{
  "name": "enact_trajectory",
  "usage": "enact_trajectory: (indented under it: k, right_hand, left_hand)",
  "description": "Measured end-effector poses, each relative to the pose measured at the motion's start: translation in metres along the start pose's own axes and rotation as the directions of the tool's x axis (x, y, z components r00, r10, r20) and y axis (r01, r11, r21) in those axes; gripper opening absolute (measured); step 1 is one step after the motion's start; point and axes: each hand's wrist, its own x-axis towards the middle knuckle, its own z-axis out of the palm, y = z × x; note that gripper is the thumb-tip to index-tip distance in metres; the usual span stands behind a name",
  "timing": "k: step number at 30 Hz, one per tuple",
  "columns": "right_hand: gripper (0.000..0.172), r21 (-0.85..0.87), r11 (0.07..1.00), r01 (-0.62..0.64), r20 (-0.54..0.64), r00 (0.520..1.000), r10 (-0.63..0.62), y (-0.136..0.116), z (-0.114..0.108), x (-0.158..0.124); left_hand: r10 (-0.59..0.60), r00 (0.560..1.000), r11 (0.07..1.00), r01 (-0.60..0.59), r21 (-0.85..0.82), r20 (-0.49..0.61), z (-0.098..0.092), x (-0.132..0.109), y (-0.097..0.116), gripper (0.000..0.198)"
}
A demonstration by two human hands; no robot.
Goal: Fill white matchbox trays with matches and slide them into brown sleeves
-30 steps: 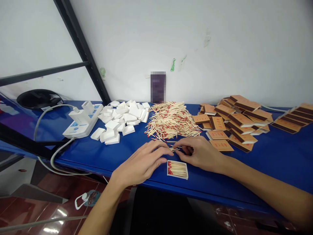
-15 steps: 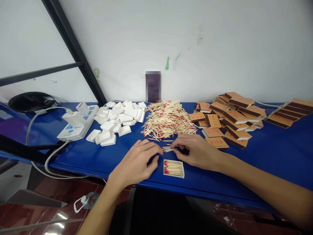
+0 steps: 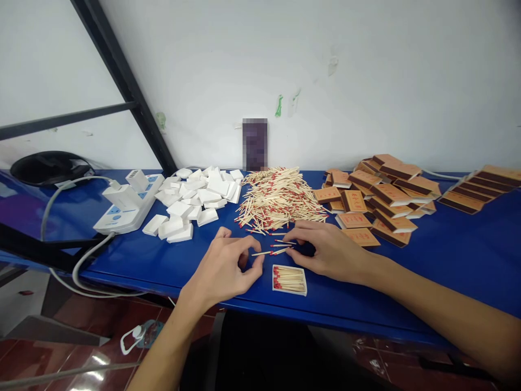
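My left hand (image 3: 231, 263) is closed in a pinch on a match (image 3: 265, 253), whose red head points right. Facing it, my right hand (image 3: 321, 247) has thumb and index finger closed around the tail end of another match (image 3: 280, 251). A couple more loose matches (image 3: 280, 245) lie by its fingertips. Just in front of both hands, a white matchbox tray (image 3: 289, 292) lies on the blue table, with a layer of matches in it, red heads to the left. Behind the hands rises a large heap of loose matches (image 3: 280, 198).
White empty trays (image 3: 195, 195) are piled at left, beside a power strip (image 3: 122, 217) with plugs and cables. Orange matchbox sleeves (image 3: 391, 193) are heaped at right. A dark, blurred-out rectangular object (image 3: 255, 144) leans on the wall. A black metal frame (image 3: 118, 70) stands at left.
My left hand has drawn back slightly left and now pinches a single match, apart from the small group. My right hand has shifted slightly left. The tray has not moved.
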Motion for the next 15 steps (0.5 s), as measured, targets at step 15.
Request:
enact_trajectory:
  k: [15]
  right_hand:
    - [0.012,0.060,0.998,0.021,0.010,1.000,-0.021,0.0020,-0.0008,0.0038]
  left_hand:
    - [0.058,0.989,0.998,-0.060,0.012,0.139,0.0007,0.0024,-0.0002,0.023]
